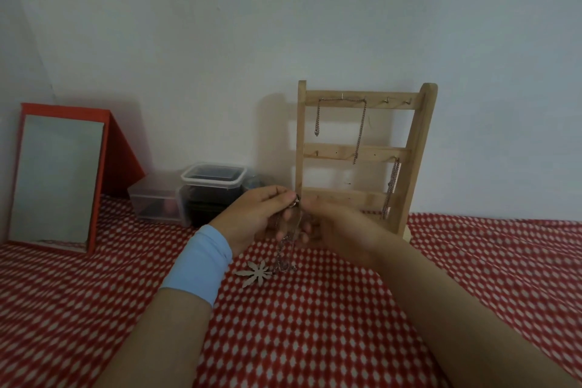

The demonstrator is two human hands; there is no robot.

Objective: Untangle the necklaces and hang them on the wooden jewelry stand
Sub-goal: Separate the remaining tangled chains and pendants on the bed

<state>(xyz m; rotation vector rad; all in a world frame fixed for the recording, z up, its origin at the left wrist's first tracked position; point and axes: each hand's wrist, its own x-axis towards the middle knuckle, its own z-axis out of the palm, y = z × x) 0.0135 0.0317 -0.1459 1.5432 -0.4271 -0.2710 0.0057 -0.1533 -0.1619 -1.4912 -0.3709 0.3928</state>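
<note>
Red-and-white patterned cloth point(315, 324) covered the surface where the fingertips point(282, 195) of a person's left hand point(252, 214) and right hand point(333, 227) met, pinching a tangled necklace point(285, 257). Its flower-shaped pendant point(254, 274) rested on the cloth. Just behind the hands stood the wooden jewelry stand point(362, 154), with one chain point(341, 101) draped from its top bar and another point(391, 189) hanging by its right post. Clear plastic boxes point(214, 181) and a red-framed mirror point(56, 179) stood to the left.

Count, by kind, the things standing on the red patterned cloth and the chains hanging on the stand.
Light wooden jewelry stand: 1
Red-framed rectangular mirror: 1
Clear plastic boxes: 2
Thin metal chains hanging on stand: 2
Total: 6
</note>
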